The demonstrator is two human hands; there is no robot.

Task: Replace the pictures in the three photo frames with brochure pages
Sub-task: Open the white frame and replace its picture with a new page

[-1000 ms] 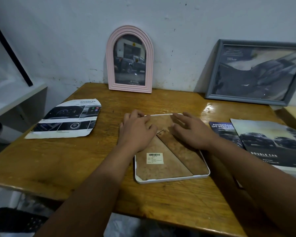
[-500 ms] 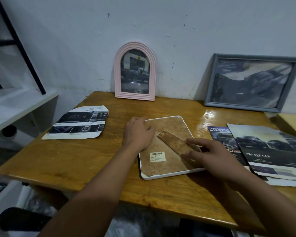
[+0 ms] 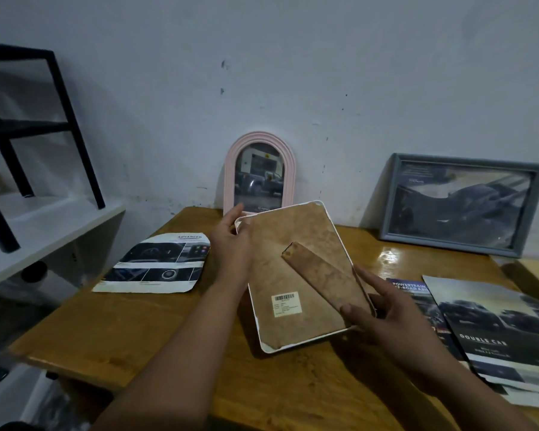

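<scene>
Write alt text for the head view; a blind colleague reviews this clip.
Two hands, left hand and right hand, hold a white frame back-side up above a wooden table. A pink arched frame and grey frame lean on the wall; brochure pages lie alongside.

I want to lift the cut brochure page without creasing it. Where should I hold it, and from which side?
Probably take the cut brochure page by its right edge, coming from the right: it lies flat on the table, and that edge lies nearest the left hand.

A black metal rack (image 3: 28, 126) is standing on a white shelf (image 3: 44, 231) — left of the wooden surface (image 3: 156, 325), against a pale wall (image 3: 293, 73).
</scene>
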